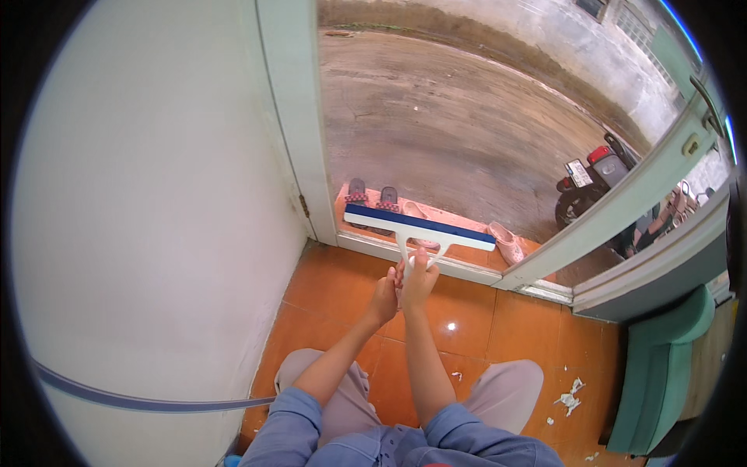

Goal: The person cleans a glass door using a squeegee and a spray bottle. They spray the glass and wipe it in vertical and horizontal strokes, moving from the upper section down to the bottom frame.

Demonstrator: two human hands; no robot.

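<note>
Before me is a window squeegee (420,227) with a white frame and a dark blue blade, held up with its blade away from me and tilted slightly down to the right. My right hand (419,283) grips its white handle, thumb laid along the top. Right beside it, my left hand (385,298) is against the handle's lower end or the right hand; its fingers are partly hidden. Beyond the blade is a door (295,117) with a pale green frame and what looks like a glass pane. Whether the blade touches the pane cannot be told.
Left of me runs a white wall (152,204) with a grey-blue strip (152,404). Scraps of white paper or tissue (571,398) lie on the orange tile floor (443,318), near a green upholstered seat (656,373). Outside are sandals (357,190), pink clogs (508,242) and a motorbike (601,172).
</note>
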